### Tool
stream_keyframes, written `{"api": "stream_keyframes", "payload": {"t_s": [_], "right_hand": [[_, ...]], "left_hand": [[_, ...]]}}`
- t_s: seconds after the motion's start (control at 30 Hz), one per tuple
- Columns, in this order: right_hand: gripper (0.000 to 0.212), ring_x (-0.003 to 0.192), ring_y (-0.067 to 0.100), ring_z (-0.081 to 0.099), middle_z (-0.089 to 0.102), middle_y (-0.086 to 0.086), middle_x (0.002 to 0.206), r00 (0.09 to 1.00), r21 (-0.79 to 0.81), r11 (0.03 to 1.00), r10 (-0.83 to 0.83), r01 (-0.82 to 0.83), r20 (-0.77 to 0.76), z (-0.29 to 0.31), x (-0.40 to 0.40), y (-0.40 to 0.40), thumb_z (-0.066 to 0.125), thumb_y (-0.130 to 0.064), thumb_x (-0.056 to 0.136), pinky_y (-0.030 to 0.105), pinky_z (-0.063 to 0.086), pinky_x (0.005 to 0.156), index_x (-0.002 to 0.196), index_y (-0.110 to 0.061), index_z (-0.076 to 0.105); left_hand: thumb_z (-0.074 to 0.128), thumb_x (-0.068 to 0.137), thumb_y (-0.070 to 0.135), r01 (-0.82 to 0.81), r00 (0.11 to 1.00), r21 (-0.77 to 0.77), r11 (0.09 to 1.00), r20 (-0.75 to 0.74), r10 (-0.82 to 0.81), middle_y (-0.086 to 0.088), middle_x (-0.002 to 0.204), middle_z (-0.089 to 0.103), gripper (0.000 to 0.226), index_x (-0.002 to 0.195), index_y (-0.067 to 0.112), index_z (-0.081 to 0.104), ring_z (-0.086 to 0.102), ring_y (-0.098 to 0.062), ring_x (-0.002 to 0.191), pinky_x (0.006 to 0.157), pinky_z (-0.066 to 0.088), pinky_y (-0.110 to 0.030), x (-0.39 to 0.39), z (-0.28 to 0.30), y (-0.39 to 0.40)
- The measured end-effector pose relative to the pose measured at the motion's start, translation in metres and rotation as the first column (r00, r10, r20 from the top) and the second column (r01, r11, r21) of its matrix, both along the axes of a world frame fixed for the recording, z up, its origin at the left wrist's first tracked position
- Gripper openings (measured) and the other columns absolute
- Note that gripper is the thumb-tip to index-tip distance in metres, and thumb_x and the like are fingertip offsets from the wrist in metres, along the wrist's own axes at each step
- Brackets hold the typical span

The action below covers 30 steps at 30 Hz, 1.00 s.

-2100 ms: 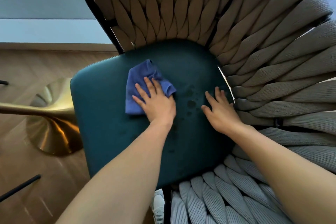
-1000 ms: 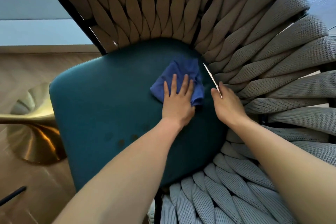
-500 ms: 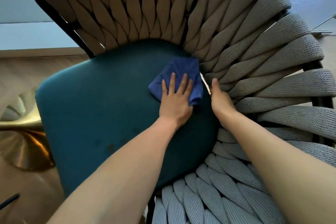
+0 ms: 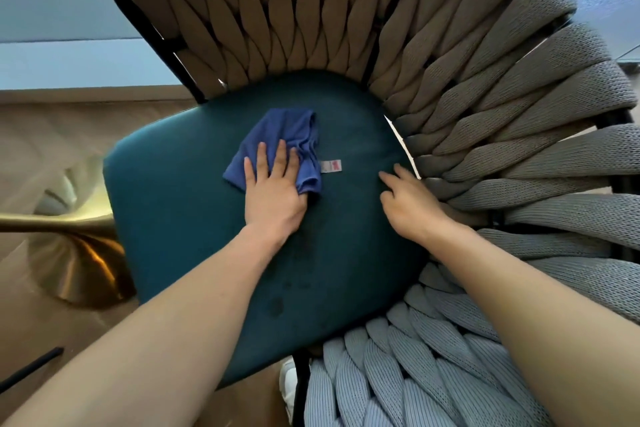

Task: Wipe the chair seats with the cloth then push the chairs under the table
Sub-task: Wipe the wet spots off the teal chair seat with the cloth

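A pale wood floor [image 4: 41,121] lay to the left, meeting a light wall [image 4: 69,59]. A flared brass pedestal base [image 4: 79,263] (brightly glinting) stood on it, near a thin dark rod [image 4: 31,369].

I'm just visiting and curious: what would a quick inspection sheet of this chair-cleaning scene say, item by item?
Surface: teal cushioned chair seat, dark spots near its front edge.
Job's things: crumpled blue cloth lying on the seat, white tag showing beside it; woven rope chair back curving around the seat.
Clutter: nothing seen.
Grippers: left hand pressed flat on the cloth; right hand resting on the seat near the rope back, holding nothing.
Cables: nothing seen.
Surroundings: gold metal table base on wooden floor; white shoe below the seat.
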State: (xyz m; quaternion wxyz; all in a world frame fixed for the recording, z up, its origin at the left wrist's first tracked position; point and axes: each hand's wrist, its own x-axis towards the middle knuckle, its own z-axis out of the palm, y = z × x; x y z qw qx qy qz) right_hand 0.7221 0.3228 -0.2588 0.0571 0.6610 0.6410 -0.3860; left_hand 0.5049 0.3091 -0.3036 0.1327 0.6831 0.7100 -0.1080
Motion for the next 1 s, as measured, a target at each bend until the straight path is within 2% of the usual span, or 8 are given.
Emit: {"api": "stream_keyframes", "payload": {"t_s": [0.07,0.17,0.33,0.47,0.63,0.73,0.83,1.0], "right_hand": [[0.049,0.147,0.031,0.011,0.012,0.015,0.160,1.000,-0.030,0.999,0.027,-0.027,0.008,-0.002,-0.002,-0.002,0.034,-0.020,0.100,0.033,0.012,0.117,0.147,-0.011,0.032],[0.049,0.147,0.033,0.004,0.005,0.013,0.160,0.998,-0.050,0.997,0.052,-0.051,0.025,-0.004,-0.006,-0.006,0.032,-0.026,0.102,0.043,0.010,0.118,0.149,-0.014,0.028],[0.054,0.148,0.033,-0.006,-0.005,0.015,0.160,0.988,-0.081,0.991,0.119,-0.111,0.101,-0.008,-0.010,-0.012,0.029,-0.026,0.100,0.049,0.008,0.119,0.152,-0.017,0.018],[0.060,0.148,0.029,-0.010,-0.006,0.012,0.161,0.953,-0.020,0.973,0.231,-0.232,0.194,-0.006,-0.014,-0.018,0.031,-0.028,0.096,0.050,0.007,0.119,0.153,-0.019,0.013],[0.060,0.148,0.025,-0.012,-0.008,0.008,0.161,0.953,-0.037,0.961,0.277,-0.275,0.123,-0.002,-0.028,-0.025,0.032,-0.030,0.097,0.049,0.006,0.119,0.153,-0.022,0.013],[0.059,0.148,0.025,-0.011,-0.007,0.008,0.161,0.960,-0.039,0.967,0.253,-0.250,0.119,-0.004,-0.034,-0.029,0.032,-0.032,0.098,0.049,0.008,0.119,0.153,-0.022,0.014],[0.058,0.148,0.026,-0.009,-0.004,0.009,0.161,0.962,-0.017,0.970,0.243,-0.243,0.121,-0.004,-0.040,-0.034,0.031,-0.032,0.098,0.049,0.008,0.119,0.153,-0.020,0.017],[0.057,0.148,0.026,-0.009,-0.004,0.010,0.161,0.976,-0.021,0.980,0.200,-0.199,0.090,-0.005,-0.051,-0.046,0.030,-0.032,0.098,0.049,0.009,0.119,0.152,-0.020,0.017]], "left_hand": [[0.038,0.096,0.040,-0.011,0.997,-0.005,1.000,0.075,0.011,-0.002,0.164,-0.001,0.068,0.155,0.022,0.009,-0.011,-0.037,0.148,0.118,-0.007,-0.054,0.024,0.003,-0.006],[0.040,0.092,0.041,0.238,0.961,-0.029,0.971,0.155,-0.231,-0.001,0.164,0.004,0.069,0.155,0.024,0.016,-0.007,-0.040,0.148,0.117,-0.007,-0.055,0.047,-0.001,-0.036],[0.042,0.077,0.046,0.483,0.871,0.017,0.875,0.087,-0.483,-0.004,0.153,0.040,0.070,0.142,0.021,0.048,0.032,-0.038,0.141,0.115,0.015,-0.053,-0.010,-0.004,-0.076],[0.037,0.076,0.038,0.152,0.988,0.054,0.987,-0.031,-0.150,-0.016,0.146,0.047,0.070,0.136,0.007,0.054,0.035,-0.051,0.135,0.114,0.015,-0.056,-0.065,-0.004,-0.069],[0.028,0.085,0.039,-0.202,0.974,0.015,0.979,-0.096,0.203,-0.013,0.158,0.026,0.072,0.149,0.007,0.033,0.012,-0.040,0.147,0.119,-0.001,-0.048,-0.121,-0.002,-0.118],[0.047,0.091,0.030,-0.438,0.897,0.034,0.898,-0.058,0.439,-0.011,0.160,0.020,0.065,0.150,0.008,0.031,0.009,-0.039,0.148,0.119,0.003,-0.050,-0.127,0.001,-0.159],[0.054,0.094,0.027,-0.692,0.722,-0.026,0.722,-0.035,0.691,-0.019,0.159,0.018,0.066,0.150,0.004,0.028,0.013,-0.049,0.143,0.116,0.006,-0.057,-0.099,0.005,-0.184],[0.051,0.094,0.031,-0.805,0.591,-0.001,0.593,0.070,0.803,-0.019,0.159,0.018,0.065,0.150,0.006,0.029,0.010,-0.053,0.142,0.114,0.008,-0.062,-0.062,0.003,-0.155]]}}
